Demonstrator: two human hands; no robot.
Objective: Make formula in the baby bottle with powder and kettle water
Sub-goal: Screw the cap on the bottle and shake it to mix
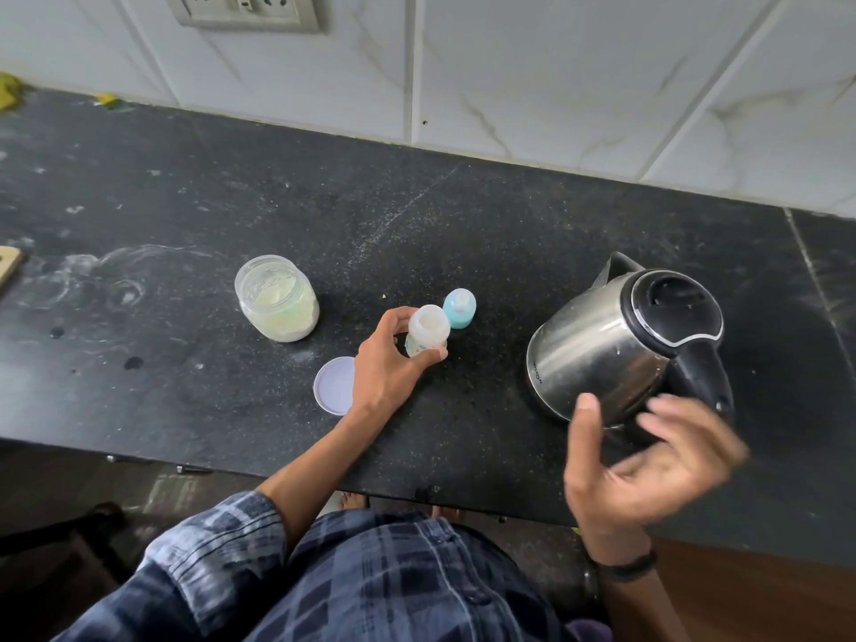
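One open baby bottle (428, 330) upright on tabletop (417, 215), gripped by left hand (387, 370) | right hand (648, 465) spread, empty, blurred, just beside kettle (602, 349) handle | powder jar (278, 301) lidless

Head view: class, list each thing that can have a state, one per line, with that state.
left hand: grips the baby bottle.
baby bottle: upright, uncapped.
blue cap: off, standing beside the baby bottle.
kettle: lid closed, on the counter.
right hand: open, blurred, near the kettle handle.
powder jar: open, partly full.
jar lid: off, flat on the counter.
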